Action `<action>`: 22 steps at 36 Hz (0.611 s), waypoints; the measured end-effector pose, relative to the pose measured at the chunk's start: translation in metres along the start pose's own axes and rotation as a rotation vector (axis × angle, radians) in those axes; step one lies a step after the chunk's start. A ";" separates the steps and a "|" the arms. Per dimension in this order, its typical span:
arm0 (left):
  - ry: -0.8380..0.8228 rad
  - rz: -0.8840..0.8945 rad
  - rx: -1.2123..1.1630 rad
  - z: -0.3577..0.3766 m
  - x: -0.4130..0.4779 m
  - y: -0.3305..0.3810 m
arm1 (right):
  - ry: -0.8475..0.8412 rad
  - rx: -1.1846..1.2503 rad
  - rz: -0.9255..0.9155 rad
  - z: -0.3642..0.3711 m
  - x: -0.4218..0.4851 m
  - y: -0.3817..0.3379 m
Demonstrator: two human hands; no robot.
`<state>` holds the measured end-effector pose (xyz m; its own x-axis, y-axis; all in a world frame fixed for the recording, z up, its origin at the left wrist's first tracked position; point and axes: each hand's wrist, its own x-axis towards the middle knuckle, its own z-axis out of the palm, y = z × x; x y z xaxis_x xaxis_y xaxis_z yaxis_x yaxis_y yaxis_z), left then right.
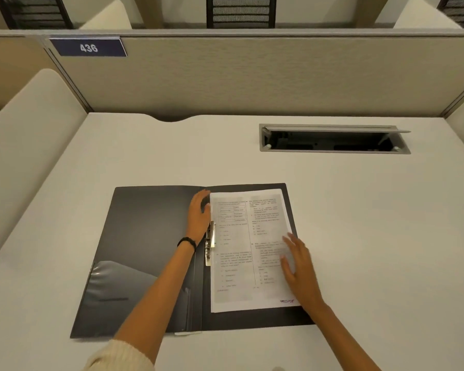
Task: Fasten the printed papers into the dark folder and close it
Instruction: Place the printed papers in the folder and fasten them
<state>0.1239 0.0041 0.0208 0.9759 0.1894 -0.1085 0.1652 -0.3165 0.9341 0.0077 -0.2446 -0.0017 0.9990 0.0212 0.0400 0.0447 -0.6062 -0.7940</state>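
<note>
The dark folder lies open flat on the desk, with a clear pocket in its left cover. The printed papers rest on its right half, their left edge against the metal clip along the spine. My left hand lies flat at the spine near the top, fingers touching the papers' left edge just above the clip. My right hand is spread flat on the right side of the papers, slightly blurred. Neither hand grips anything.
The white desk has an open cable tray slot at the back right. A beige partition with a "436" sign bounds the back, and side panels stand left and right.
</note>
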 end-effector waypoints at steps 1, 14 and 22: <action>0.036 -0.017 -0.016 0.000 -0.008 -0.001 | 0.017 0.040 0.090 -0.003 -0.001 0.002; 0.040 -0.205 -0.214 0.011 -0.141 -0.036 | -0.010 0.247 0.329 -0.006 -0.022 0.003; -0.014 -0.206 -0.145 0.014 -0.168 -0.043 | -0.011 0.397 0.408 -0.009 -0.030 0.009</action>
<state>-0.0451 -0.0274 -0.0063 0.9257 0.2231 -0.3054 0.3397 -0.1357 0.9307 -0.0222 -0.2572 -0.0044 0.9359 -0.1421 -0.3223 -0.3475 -0.2216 -0.9111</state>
